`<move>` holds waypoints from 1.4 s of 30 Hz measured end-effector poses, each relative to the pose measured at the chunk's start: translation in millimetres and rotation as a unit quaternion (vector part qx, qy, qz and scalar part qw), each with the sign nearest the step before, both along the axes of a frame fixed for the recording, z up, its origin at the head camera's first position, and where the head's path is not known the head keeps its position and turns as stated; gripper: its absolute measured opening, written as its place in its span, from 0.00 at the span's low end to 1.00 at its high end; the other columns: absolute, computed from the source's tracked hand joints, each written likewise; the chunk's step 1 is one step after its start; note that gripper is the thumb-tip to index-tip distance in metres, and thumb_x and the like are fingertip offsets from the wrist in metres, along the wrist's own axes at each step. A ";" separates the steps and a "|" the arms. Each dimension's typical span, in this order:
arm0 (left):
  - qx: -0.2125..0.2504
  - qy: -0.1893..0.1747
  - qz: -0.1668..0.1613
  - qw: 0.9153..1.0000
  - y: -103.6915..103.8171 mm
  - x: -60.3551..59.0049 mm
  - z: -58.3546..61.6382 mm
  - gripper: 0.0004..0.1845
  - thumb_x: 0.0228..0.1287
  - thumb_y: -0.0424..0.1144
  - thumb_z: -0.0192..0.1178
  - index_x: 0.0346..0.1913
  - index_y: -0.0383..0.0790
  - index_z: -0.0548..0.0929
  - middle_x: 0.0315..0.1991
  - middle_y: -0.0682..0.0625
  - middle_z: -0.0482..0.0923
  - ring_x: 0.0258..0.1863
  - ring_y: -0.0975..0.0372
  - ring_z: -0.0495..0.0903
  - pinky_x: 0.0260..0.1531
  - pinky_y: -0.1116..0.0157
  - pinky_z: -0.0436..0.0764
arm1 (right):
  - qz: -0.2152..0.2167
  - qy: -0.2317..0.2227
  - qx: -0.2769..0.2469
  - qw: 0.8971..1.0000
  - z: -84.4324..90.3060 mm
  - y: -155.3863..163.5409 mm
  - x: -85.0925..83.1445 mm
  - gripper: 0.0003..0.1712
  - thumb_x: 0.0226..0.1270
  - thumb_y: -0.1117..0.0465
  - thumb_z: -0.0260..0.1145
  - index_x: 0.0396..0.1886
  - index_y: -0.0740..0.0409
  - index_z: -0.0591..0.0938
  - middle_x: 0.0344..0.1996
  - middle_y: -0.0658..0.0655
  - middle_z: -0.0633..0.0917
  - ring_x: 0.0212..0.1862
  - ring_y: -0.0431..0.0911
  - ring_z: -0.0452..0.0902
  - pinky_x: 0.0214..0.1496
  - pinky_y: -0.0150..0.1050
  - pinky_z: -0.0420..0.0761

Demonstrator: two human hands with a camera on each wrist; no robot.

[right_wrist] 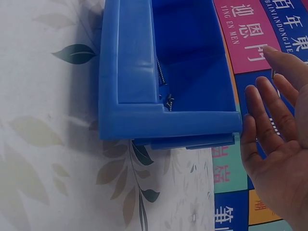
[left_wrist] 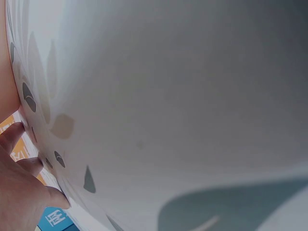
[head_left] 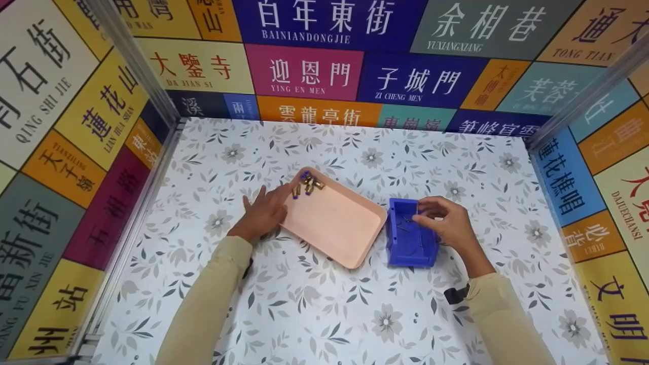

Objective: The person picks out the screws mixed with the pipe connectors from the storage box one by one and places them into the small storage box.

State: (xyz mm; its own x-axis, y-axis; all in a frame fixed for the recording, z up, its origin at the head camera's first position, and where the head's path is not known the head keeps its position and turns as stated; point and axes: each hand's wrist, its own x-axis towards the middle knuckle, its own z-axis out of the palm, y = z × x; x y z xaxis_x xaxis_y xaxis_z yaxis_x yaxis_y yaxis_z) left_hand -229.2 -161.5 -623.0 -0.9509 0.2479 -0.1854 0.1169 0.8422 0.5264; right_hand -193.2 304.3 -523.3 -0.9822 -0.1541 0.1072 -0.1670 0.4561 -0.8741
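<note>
A pink tray (head_left: 337,213) lies at an angle on the table. Several short brass-coloured pieces with blue ends (head_left: 308,183) are heaped in its far left corner. My left hand (head_left: 262,212) rests at the tray's left edge, fingers spread; its fingertips (left_wrist: 60,198) touch the cloth in the left wrist view. To the tray's right stands a blue bin (head_left: 413,248) with several thin dark screws (right_wrist: 161,74) inside. Over the bin's right rim, my right hand (head_left: 446,220) pinches a small screw (right_wrist: 273,74) between thumb and forefinger, mostly hidden by the fingers.
A white cloth with a grey leaf and flower pattern (head_left: 304,314) covers the table. Panels printed with coloured street signs (head_left: 304,71) stand along the back and both sides, with metal posts (head_left: 588,76) at the corners.
</note>
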 end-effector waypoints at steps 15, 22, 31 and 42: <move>0.002 -0.011 0.001 1.000 0.5 -0.6 -0.1 0.31 0.81 0.57 0.32 0.81 0.75 0.38 0.84 0.57 0.47 0.82 0.38 0.33 0.67 0.24 0.25 | 0.006 0.007 0.002 1.000 -1.0 0.8 0.1 0.23 0.58 0.65 0.79 0.53 0.69 0.85 0.43 0.70 0.88 0.39 0.41 0.86 0.46 0.28 0.84; 0.009 -0.001 -0.010 1.000 -1.5 0.3 -0.7 0.30 0.82 0.58 0.31 0.81 0.75 0.38 0.84 0.57 0.46 0.82 0.36 0.34 0.65 0.22 0.26 | 0.008 0.008 0.001 1.000 -2.9 1.5 0.2 0.24 0.59 0.65 0.78 0.54 0.68 0.85 0.45 0.70 0.88 0.39 0.39 0.85 0.48 0.28 0.83; 0.004 -0.005 -0.007 1.000 -2.1 0.3 0.3 0.31 0.82 0.57 0.32 0.81 0.76 0.38 0.84 0.57 0.46 0.82 0.38 0.33 0.66 0.23 0.26 | 0.006 0.007 -0.004 1.000 -2.1 -0.8 -1.0 0.23 0.59 0.65 0.78 0.53 0.69 0.84 0.45 0.71 0.88 0.40 0.39 0.85 0.48 0.26 0.83; -0.002 -0.018 0.001 1.000 -0.1 0.8 0.6 0.31 0.81 0.58 0.31 0.80 0.80 0.35 0.84 0.58 0.44 0.82 0.39 0.31 0.67 0.25 0.24 | 0.010 0.011 -0.011 1.000 0.8 -10.5 -4.8 0.23 0.59 0.64 0.78 0.53 0.68 0.85 0.45 0.71 0.88 0.39 0.38 0.85 0.46 0.26 0.83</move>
State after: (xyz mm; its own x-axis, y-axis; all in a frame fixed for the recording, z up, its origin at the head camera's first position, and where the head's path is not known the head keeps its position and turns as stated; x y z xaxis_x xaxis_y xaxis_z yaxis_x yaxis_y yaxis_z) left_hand -228.4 -161.6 -622.3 -0.9441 0.2457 -0.2197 0.0974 0.8447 0.5262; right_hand -198.0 293.8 -522.4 -0.9764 -0.1716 0.1315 -0.1946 0.4326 -0.8803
